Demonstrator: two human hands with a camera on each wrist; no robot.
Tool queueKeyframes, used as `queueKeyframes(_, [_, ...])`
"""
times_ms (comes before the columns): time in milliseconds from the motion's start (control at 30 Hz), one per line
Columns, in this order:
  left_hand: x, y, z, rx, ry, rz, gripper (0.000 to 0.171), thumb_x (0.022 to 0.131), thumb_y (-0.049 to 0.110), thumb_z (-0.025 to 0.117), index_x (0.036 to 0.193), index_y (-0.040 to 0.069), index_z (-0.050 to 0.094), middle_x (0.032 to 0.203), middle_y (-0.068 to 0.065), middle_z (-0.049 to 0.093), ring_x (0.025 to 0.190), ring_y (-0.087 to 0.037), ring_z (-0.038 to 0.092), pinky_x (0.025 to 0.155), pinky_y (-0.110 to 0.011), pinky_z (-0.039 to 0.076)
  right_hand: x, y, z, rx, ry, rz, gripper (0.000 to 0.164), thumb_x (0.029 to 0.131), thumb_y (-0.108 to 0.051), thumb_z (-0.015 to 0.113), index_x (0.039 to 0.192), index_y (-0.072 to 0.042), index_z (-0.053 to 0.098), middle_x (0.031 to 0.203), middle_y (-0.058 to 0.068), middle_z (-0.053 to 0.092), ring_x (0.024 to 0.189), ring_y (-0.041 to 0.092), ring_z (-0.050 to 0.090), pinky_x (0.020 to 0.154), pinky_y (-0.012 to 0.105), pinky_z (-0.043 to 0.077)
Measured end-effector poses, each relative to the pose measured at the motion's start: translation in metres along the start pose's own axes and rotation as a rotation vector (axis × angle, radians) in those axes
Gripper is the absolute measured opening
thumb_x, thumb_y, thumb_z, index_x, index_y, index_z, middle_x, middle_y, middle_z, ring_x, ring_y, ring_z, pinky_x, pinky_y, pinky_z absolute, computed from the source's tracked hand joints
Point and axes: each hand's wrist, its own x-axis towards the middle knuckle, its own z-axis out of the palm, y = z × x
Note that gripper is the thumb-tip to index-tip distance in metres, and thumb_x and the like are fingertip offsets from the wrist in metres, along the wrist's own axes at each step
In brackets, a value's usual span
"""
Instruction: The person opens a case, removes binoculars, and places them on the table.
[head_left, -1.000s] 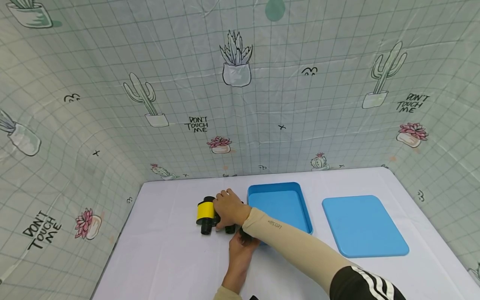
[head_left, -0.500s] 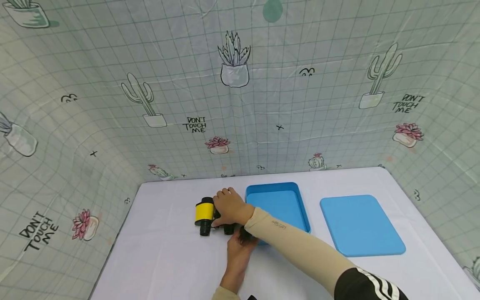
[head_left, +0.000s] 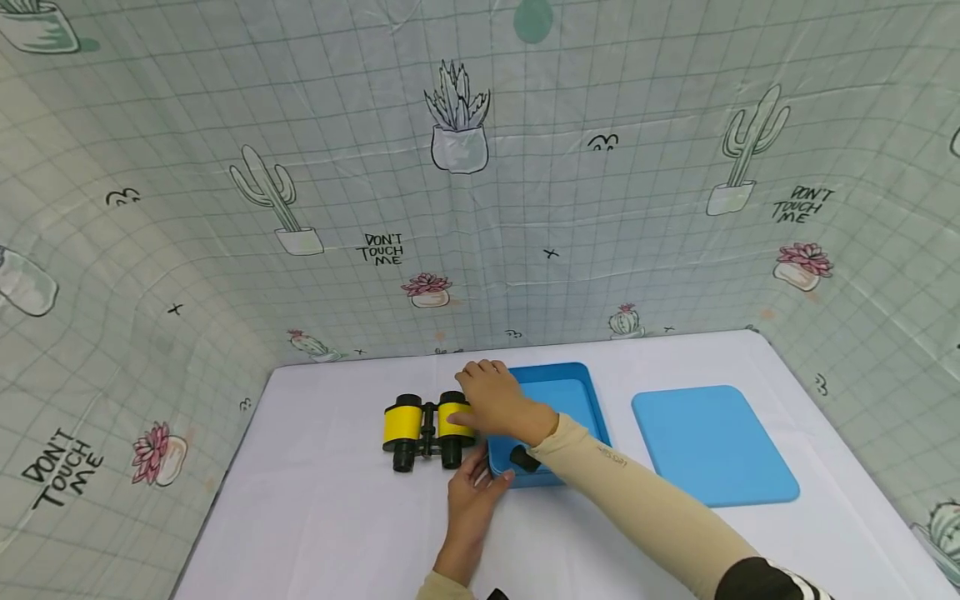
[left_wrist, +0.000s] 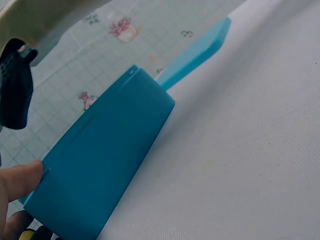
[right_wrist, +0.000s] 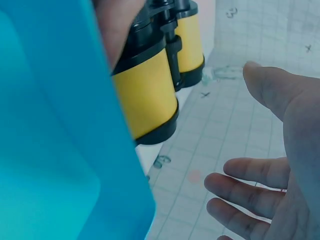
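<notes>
Yellow and black binoculars (head_left: 427,432) stand on the white table in the head view, left of an open blue box (head_left: 604,425). My right hand (head_left: 498,398) is over the box's left edge, beside the right barrel. In the right wrist view its thumb and fingers are spread apart with nothing between them, the binoculars (right_wrist: 150,95) lying beyond the box wall. My left hand (head_left: 468,500) holds the box's near left corner. Its thumb (left_wrist: 27,180) presses the outer wall of the box (left_wrist: 105,155) in the left wrist view, while the other fingers go round the corner, partly hidden.
A flat blue lid (head_left: 716,446) lies on the table, right of the box. Behind and on both sides hangs a grid-patterned cloth (head_left: 465,208) with printed cacti. A black device (head_left: 523,457) sits on the right wrist, above the box.
My right hand has come off the binoculars and shifted right, over the box's edge. Both barrels now show. My left hand stays near the box corner, and its fingers are more visible.
</notes>
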Motion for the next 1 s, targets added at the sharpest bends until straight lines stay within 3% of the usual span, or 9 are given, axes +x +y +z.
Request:
queueKeyframes(600, [-0.003,0.009,0.005,0.060,0.042,-0.021,0.067,0.092,0.005,0.081,0.150,-0.009,0.050,0.146,-0.031,0.056,0.134,-0.045,0.058,0.108,-0.047,0.053,-0.041,0.046,-0.004,0.179,0.110,0.115,0.063,0.097,-0.041,0.077,0.142,0.001,0.061,0.141,0.019,0.063,0.132,0.040,0.055,0.117,0.058,0.041])
queueKeyframes(1000, [-0.007,0.009,-0.002,0.075,0.069,0.001,0.062,0.090,0.004,0.082,0.145,-0.007,0.057,0.141,-0.028,0.062,0.129,-0.041,0.062,0.106,-0.047,0.055,-0.086,0.076,-0.006,0.249,0.229,0.200,0.063,0.098,-0.037,0.077,0.143,0.003,0.060,0.140,0.021,0.063,0.133,0.042,0.056,0.114,0.062,0.042])
